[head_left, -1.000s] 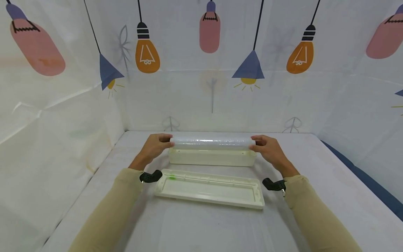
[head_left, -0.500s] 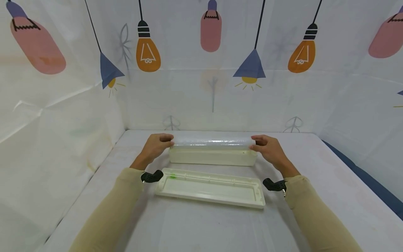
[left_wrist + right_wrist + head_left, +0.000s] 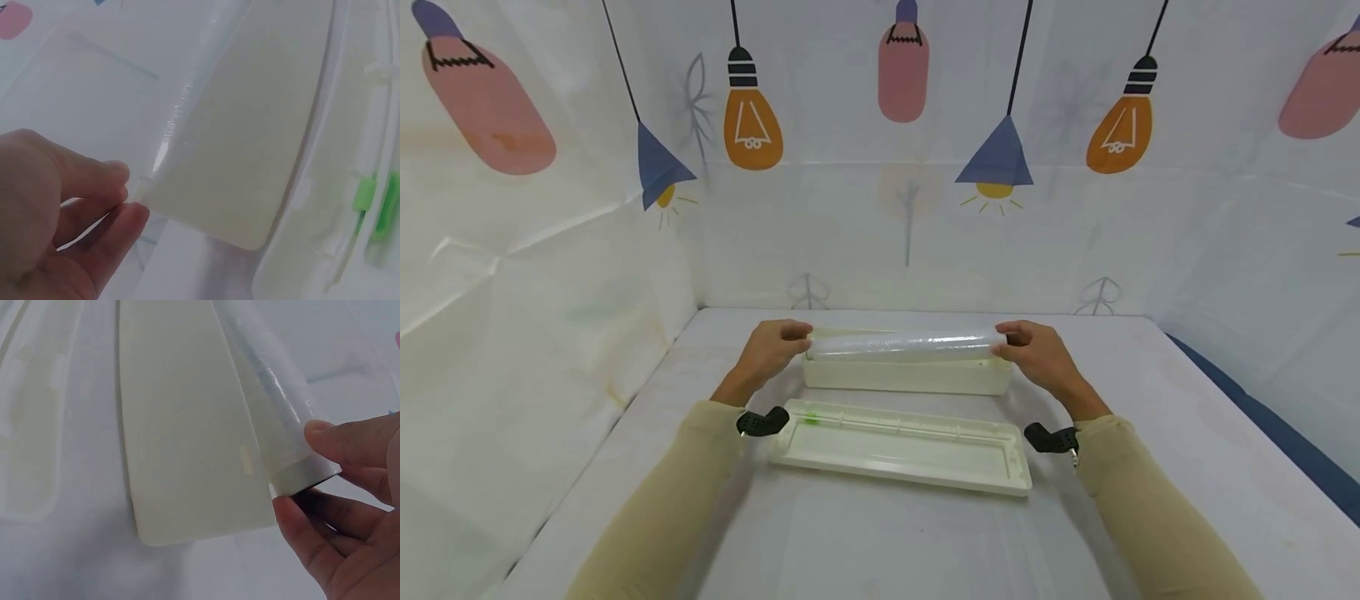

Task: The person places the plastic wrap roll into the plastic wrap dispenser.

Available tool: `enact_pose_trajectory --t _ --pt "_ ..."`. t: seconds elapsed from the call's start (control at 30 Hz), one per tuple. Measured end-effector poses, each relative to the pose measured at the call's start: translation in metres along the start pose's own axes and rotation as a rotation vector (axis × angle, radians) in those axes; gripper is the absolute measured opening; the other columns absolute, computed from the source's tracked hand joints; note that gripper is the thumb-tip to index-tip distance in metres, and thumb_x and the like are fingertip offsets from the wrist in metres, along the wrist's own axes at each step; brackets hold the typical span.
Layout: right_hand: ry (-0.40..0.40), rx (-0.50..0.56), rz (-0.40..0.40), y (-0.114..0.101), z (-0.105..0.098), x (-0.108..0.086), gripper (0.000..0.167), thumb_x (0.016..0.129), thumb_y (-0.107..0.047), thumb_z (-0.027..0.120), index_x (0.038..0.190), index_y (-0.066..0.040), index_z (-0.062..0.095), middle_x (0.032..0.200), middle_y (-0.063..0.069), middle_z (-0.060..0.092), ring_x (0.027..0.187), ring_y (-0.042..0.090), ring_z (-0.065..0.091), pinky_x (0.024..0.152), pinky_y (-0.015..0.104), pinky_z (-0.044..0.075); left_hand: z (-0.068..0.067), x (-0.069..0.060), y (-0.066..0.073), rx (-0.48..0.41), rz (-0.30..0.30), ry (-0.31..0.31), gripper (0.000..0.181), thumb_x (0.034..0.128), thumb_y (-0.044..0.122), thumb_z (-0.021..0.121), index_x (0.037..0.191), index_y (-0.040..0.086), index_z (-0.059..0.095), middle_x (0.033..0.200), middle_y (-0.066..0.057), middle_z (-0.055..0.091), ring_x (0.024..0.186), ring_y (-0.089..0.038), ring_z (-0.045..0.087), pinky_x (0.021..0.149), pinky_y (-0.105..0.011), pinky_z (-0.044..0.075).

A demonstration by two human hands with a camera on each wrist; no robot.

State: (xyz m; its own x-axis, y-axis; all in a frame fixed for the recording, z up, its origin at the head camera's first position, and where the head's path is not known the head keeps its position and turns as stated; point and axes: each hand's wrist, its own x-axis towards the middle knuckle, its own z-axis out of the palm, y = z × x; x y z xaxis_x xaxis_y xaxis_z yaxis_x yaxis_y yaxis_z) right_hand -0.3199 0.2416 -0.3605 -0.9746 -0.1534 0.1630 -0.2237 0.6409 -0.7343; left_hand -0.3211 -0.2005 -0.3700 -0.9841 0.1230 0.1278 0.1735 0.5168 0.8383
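A roll of cling film [image 3: 910, 343] lies lengthwise over a long cream-coloured box [image 3: 906, 377] in the head view. Its left end sits lower, partly inside the box, while the right end is slightly raised. My left hand [image 3: 771, 346] holds the left end at the box's corner; in the left wrist view, fingertips [image 3: 134, 215] meet there and partly hide it. At the other end, my right hand [image 3: 1037, 354] grips the roll's rim, thumb on top and fingers below. The right wrist view shows the film roll's [image 3: 281, 419] dark open core.
A cream lid [image 3: 902, 450] lies in front of the box, inner side up, with a small green slider [image 3: 375, 203] near its left end. Both stand on a white-covered table [image 3: 880, 550]. A printed white sheet [image 3: 850, 225] hangs behind and along the sides.
The roll was level above the box; its left end has dipped, so it now slants and the box's back rim shows behind it. The hands have barely moved.
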Motion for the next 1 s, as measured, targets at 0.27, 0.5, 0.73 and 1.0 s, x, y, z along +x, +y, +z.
enact_pose_trajectory --t 0.27,0.5,0.73,1.0 --pt "0.023 -0.103 -0.087 -0.007 0.001 0.002 0.034 0.1 -0.018 0.064 0.128 0.002 0.062 0.124 0.02 0.066 0.117 0.038 0.06 0.094 0.054 0.05 0.005 -0.003 -0.006 0.066 -0.035 -0.038 0.038 0.0993 0.013 0.064 0.136 0.004 0.062 0.138 -0.018 0.059 0.109 -0.032 0.066 0.088 -0.043 0.056" --pt "0.018 -0.034 -0.137 -0.013 0.002 0.003 0.032 0.101 -0.017 0.062 0.127 0.002 0.062 0.121 0.017 0.069 0.114 0.036 0.062 0.093 0.053 0.052 0.007 -0.003 -0.004 0.074 -0.015 -0.024 0.036 0.099 0.012 0.061 0.133 0.003 0.064 0.145 -0.013 0.054 0.106 -0.032 0.067 0.088 -0.042 0.056" --pt "0.007 0.004 -0.105 -0.007 0.001 -0.006 0.037 0.103 -0.022 0.061 0.13 0.003 0.061 0.125 0.018 0.067 0.115 0.036 0.062 0.096 0.053 0.051 0.008 -0.004 -0.006 0.06 -0.046 -0.015 0.036 0.0984 0.014 0.061 0.133 0.004 0.064 0.142 -0.013 0.057 0.106 -0.031 0.068 0.093 -0.046 0.053" --pt "0.042 0.108 -0.09 0.001 -0.006 -0.029 0.041 0.1 -0.03 0.064 0.129 0.0 0.063 0.122 0.016 0.068 0.108 0.035 0.066 0.091 0.049 0.054 0.003 -0.017 -0.008 0.013 -0.013 -0.029 0.043 0.1001 0.017 0.061 0.14 0.0 0.056 0.138 -0.019 0.058 0.106 -0.032 0.068 0.093 -0.045 0.054"
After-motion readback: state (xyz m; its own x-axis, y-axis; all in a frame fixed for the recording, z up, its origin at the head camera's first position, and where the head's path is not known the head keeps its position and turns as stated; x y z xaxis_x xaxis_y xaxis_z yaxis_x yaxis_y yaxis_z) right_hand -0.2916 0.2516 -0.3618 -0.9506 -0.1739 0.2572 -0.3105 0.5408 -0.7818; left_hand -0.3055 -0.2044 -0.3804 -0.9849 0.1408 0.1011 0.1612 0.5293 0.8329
